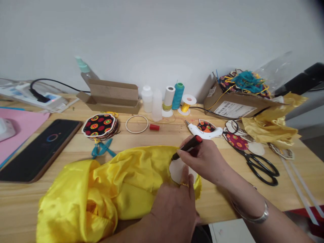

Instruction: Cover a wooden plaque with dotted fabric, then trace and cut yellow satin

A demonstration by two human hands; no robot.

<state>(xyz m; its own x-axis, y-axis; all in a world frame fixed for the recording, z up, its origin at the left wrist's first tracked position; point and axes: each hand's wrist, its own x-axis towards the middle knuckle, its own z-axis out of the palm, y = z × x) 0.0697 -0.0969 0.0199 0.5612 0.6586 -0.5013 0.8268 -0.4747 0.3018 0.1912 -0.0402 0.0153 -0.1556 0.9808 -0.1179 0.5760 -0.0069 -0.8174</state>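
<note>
My right hand (204, 157) is closed around a black marker (188, 147) with a red end. The marker's tip meets the edge of a pale, scallop-edged flat piece (176, 169). That piece lies on shiny yellow satin cloth (141, 189), which spreads leftward in folds and a bunched heap. With fingers close together, my left hand (177, 199) presses the pale piece down on the cloth and covers its lower part. A ring is on one finger. Beyond the cloth lies a small red marker cap (154, 127).
Black-handled scissors (262, 167) and a white glue gun (205, 132) lie to the right. Behind stand thread spools (178, 96), bottles (147, 98) and cardboard boxes (113, 98). A phone (43, 148), stacked patterned pieces (100, 126) and a wooden hoop (137, 124) are further left.
</note>
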